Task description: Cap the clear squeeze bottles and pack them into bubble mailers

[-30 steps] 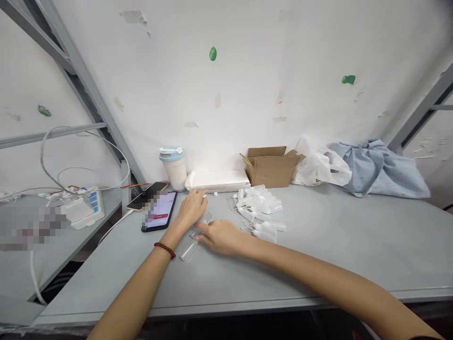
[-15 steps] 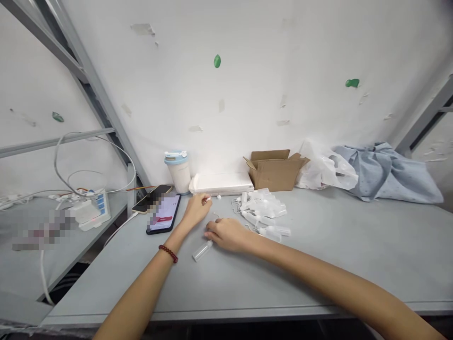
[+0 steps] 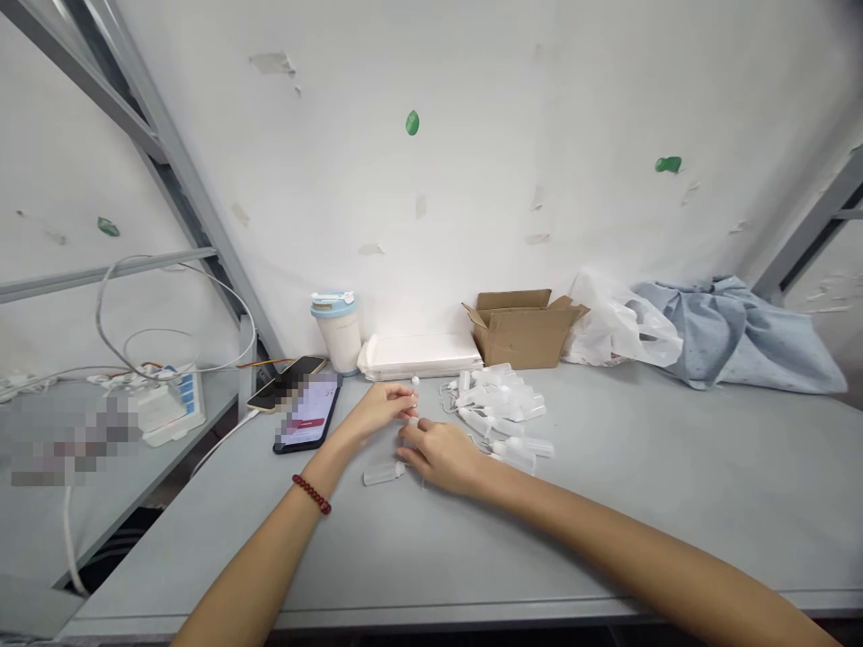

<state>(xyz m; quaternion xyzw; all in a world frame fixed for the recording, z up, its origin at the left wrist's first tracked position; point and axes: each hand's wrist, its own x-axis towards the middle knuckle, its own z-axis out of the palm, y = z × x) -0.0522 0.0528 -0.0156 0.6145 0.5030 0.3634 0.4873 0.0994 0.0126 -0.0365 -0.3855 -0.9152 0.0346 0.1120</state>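
Note:
My left hand (image 3: 386,410) is closed in a pinch above the desk, with a small white cap (image 3: 414,404) at its fingertips. Close by on the right, my right hand (image 3: 441,454) has its fingers curled inward, and what they hold, if anything, is hidden. A small clear plastic bottle (image 3: 381,474) with a white top lies on its side by the right thumb. A thin tip shows below that hand. To the right lies a pile of similar bottles (image 3: 502,395), some with thin curved tips. Another small white cap (image 3: 415,382) stands behind my left hand.
Along the wall stand a blue-lidded cup (image 3: 337,332), a white stack of flat packs (image 3: 422,355), an open cardboard box (image 3: 522,337), a white plastic bag (image 3: 617,328) and blue cloth (image 3: 742,337). Two phones (image 3: 311,413) lie at left, near a power strip (image 3: 192,404).
My left hand has moved right, closer to my right hand. The loose bottle has swung to lie nearly level, and my right hand has shifted slightly right.

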